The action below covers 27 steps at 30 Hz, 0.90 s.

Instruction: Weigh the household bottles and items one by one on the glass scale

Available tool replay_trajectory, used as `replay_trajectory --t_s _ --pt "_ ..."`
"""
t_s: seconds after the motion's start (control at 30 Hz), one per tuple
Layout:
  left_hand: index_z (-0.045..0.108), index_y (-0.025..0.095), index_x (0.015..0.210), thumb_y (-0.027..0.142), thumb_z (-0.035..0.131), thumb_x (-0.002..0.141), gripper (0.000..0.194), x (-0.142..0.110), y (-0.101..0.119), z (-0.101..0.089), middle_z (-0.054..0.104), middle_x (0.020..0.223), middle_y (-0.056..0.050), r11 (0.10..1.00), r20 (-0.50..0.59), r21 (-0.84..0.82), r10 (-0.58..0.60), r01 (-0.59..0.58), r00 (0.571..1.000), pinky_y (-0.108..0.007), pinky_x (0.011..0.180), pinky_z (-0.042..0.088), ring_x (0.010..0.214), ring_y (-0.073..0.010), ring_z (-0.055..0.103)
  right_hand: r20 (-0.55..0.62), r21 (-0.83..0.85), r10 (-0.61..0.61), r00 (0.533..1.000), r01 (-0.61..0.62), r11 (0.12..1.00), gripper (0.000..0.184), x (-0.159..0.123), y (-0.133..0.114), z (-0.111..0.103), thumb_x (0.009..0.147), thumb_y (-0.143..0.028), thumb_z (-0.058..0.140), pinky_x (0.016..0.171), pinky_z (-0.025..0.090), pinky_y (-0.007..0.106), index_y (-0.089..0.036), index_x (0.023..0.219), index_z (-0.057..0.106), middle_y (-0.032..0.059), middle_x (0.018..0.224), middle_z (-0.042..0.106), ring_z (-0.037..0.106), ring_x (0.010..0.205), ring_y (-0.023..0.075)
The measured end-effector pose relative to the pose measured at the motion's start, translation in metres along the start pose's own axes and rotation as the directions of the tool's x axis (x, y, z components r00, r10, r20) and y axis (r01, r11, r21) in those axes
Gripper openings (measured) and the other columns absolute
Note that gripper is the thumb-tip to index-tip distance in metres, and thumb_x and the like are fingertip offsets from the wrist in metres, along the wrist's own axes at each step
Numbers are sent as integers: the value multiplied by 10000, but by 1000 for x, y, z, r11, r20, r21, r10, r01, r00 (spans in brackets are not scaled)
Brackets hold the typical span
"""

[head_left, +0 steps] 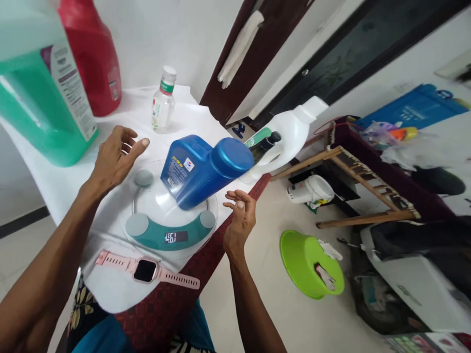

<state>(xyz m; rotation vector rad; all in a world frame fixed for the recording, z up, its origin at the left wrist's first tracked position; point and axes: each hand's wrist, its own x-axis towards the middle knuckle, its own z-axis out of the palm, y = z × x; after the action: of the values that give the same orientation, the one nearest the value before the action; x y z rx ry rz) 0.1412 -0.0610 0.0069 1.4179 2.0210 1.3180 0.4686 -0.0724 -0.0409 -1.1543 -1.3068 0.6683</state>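
A blue plastic bottle [200,169] with a round blue cap stands on a glass scale [158,238] with a teal band and a lit display. To the left of the bottle, my left hand [117,154] hovers with fingers loosely curled and thumb stretched out, apart from it. My right hand [241,218] is on the bottle's other side, near the cap, fingers apart and holding nothing. A pink smartwatch [145,270] lies flat in front of the scale. Behind the scale stands a small clear bottle [163,105] with a white cap.
A big green jug [40,98] and a red jug [96,63] stand at the table's left. A white jug [294,130] and a dark bottle [262,146] are at the right edge. On the floor are a lime-green tub [305,262] and a white bucket [312,189].
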Motion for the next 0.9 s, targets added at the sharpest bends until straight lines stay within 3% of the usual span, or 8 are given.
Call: replay_trajectory --t_s 0.1,0.2,0.27,0.4,0.53,0.6,0.77,0.9 --pt "494 207 1672 801 807 772 1123 -36 35 2 638 1576 -198 978 84 -37 210 -208 974 -571 1197 556 1394 -407 675 -15 -78 58 998 -59 995 484 -5 12 -15 1051 -668 598 913 615 458 -227 1228 688 129 1170 803 762 1119 293" --pt "252 240 1819 780 984 553 1558 -62 52 25 400 1794 -247 969 176 -26 247 -246 953 -646 1355 428 1643 -503 467 66 -104 137 988 -129 986 442 -10 20 -21 1064 -642 601 940 610 457 -226 1162 717 118 1141 832 777 1066 278" --pt "100 228 1848 727 1023 530 1685 -68 53 43 301 1835 -283 972 169 -18 234 -235 957 -666 1378 397 1675 -519 420 125 -98 170 977 -159 983 411 -12 22 -21 1070 -615 613 939 608 441 -228 1145 730 109 1132 844 782 1012 260" --pt "-33 253 1844 656 1031 613 1676 -74 57 61 300 1820 -303 972 91 37 227 -231 970 -679 1339 458 1642 -500 479 147 -49 207 967 -202 978 407 -7 24 -22 1066 -616 610 873 601 403 -239 1128 749 95 1101 857 785 947 247" --pt "-46 291 1835 657 1020 686 1610 -94 71 70 219 1851 -289 947 -74 143 301 -289 951 -708 1372 410 1693 -495 401 117 39 272 955 -278 960 457 1 31 -25 1073 -659 565 819 589 388 -246 1086 759 79 1037 858 772 888 239" --pt "-25 310 1835 670 997 724 1552 -103 76 80 172 1863 -277 952 -117 185 267 -243 957 -716 1378 400 1717 -500 357 132 77 289 948 -301 951 454 5 32 -27 1078 -657 560 819 587 380 -246 1067 754 73 1017 854 776 893 235" --pt "138 202 1812 758 959 696 1493 -102 87 109 205 1830 -297 949 -235 308 139 -62 962 -804 1431 153 1776 -567 75 212 91 273 938 -297 951 399 7 31 -30 1085 -611 569 762 563 349 -253 988 719 48 929 822 764 855 222" --pt "492 152 1591 748 895 706 1141 -93 95 106 528 1604 -283 958 -291 285 96 -9 952 -767 1348 399 1587 -542 482 229 102 264 937 -293 951 357 7 31 -33 1078 -575 590 724 542 335 -253 980 708 46 916 821 750 818 214"
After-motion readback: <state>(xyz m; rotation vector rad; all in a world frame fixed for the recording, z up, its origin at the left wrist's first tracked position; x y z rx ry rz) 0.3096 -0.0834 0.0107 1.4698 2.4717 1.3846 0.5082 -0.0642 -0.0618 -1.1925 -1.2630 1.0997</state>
